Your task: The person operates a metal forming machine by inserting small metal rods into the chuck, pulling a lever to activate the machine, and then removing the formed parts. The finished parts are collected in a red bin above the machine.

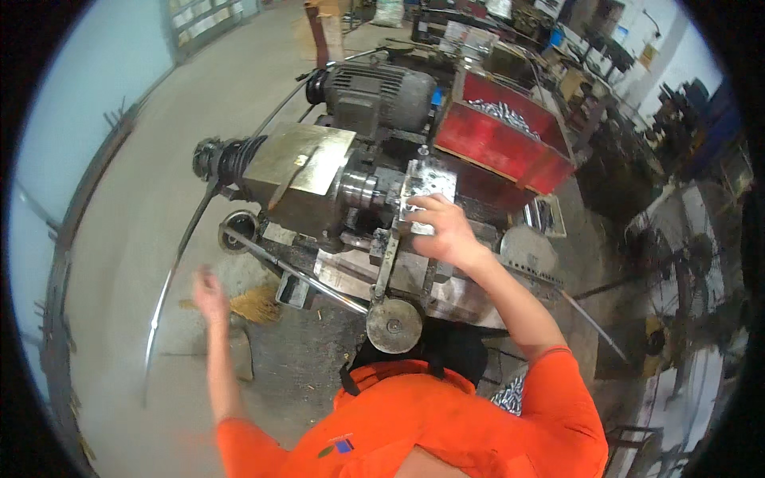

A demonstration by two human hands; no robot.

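Note:
My right hand (pixel 443 229) rests on the grey metal tool block (pixel 429 182) of a small lathe-like machine (pixel 319 171), fingers curled around something small at the block's lower edge; what it grips is hidden. My left hand (pixel 210 293) hangs in the air to the left, away from the machine, blurred, fingers loosely apart and holding nothing. A round metal handwheel (pixel 394 324) sits at the machine's near side, just in front of my orange shirt.
A grey electric motor (pixel 374 92) stands behind the machine. A red bin (pixel 500 147) of small shiny metal parts is at the right. A long metal lever bar (pixel 287 269) runs along the front. Concrete floor lies left; cluttered benches right.

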